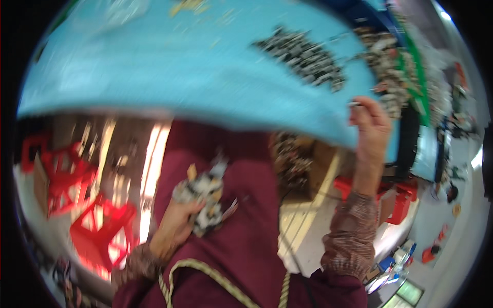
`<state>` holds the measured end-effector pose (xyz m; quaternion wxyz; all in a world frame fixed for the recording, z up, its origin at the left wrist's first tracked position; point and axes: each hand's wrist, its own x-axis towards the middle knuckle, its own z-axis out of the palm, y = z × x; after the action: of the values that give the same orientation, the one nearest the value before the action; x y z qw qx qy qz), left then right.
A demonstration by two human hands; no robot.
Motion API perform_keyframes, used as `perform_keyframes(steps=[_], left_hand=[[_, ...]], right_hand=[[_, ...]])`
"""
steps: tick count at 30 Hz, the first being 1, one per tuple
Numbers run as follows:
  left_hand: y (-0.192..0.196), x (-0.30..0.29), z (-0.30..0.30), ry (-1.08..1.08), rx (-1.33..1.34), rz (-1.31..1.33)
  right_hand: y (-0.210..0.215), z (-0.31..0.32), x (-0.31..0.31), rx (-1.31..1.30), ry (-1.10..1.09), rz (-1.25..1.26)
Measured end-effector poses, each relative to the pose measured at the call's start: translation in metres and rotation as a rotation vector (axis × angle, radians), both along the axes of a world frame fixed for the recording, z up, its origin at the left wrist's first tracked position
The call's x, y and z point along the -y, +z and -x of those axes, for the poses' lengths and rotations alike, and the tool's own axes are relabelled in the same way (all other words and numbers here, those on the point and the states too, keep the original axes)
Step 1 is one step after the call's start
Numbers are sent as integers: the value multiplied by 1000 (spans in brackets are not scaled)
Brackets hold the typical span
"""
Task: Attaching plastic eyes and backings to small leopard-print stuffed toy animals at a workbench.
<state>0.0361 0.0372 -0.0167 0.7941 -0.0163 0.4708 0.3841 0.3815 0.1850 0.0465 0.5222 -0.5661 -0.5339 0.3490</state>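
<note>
Over my lap, my left hand (177,226) is closed on a lumpy bundle of small parts (201,197) in white, black and yellow; blur hides their exact kind. A wisp of something pale and clear sticks up from its top. My right hand (371,120) is raised at the right end of the blue table (154,72), its thumb and fingers pinched around a small whitish piece (354,104). Just beyond that hand, a spread of small black-and-grey parts (303,56) lies on the table. A heap of beige and brown small parts (393,77) is close to its right.
A dark burgundy apron (241,205) covers my lap. Under the table is an open cardboard box (298,169) of small parts. Red stools (102,231) stand at the left, with another red stool (403,203) at the right. A clear plastic bag (113,13) lies at the table's far left.
</note>
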Motion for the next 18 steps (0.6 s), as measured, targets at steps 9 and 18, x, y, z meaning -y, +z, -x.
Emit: perform_keyframes(steps=[9,18], left_hand=[[-4,-3,-2,66,-31,30],[-6,2,-4,-10,-76,-14]], right_hand=[[-30,123,104,-607,365,524],[-61,157,131,-584,391,720]])
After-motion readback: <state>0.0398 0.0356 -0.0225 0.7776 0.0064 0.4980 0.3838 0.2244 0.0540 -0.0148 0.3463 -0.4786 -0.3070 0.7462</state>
